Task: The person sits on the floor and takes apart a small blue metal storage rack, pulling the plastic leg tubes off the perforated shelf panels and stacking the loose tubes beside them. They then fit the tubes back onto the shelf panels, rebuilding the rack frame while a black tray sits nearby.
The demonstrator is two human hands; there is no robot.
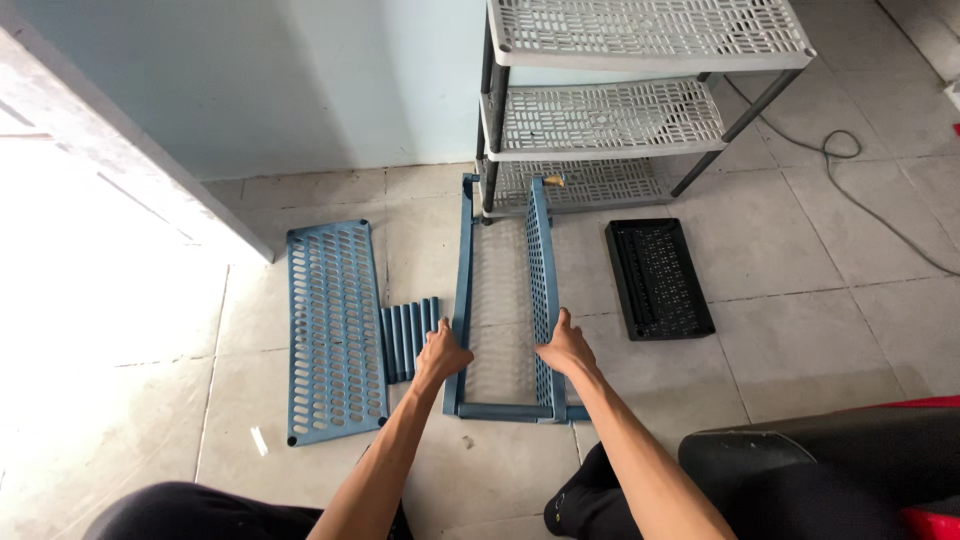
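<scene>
Daylight is pouring in from the left, blowing out the pale tiled floor there to pure white glare (detail gone). Elsewhere the light is staying even, shadows soft, focus crisp; straight lines are bowing slightly toward the frame edges.

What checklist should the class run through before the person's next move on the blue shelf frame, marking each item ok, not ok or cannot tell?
1. Left hand grips the left panel of the blue shelf frame: ok.
2. Right hand rests on the right perforated panel: ok.
3. Both panels stand on edge, joined by a bar at the near end: ok.
4. Joints pressed fully home: cannot tell.
5. Spare blue tubes lie on the floor just left of the frame, beside the flat blue shelf panel: ok.
6. Black tray lies apart from the frame, to its right: ok.
</scene>
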